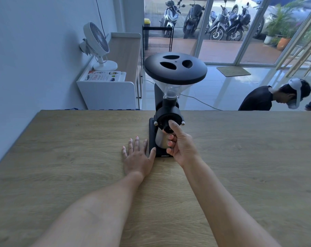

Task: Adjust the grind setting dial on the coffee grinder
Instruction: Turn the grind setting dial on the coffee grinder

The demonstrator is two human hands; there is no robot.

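A pale wood surface ran wide under you, a fan off to the left. Your left hand lay flat beside the grinder, fingers spread, thumb touching its base. The grinder stood mid-surface at the far edge, tall and top-heavy under its wide lid, so likely to tip. Your right hand pinched the dial on its front, thumb on top, fingers curled beneath. The small, stiff knob probably wanted a firm grip at its rim.
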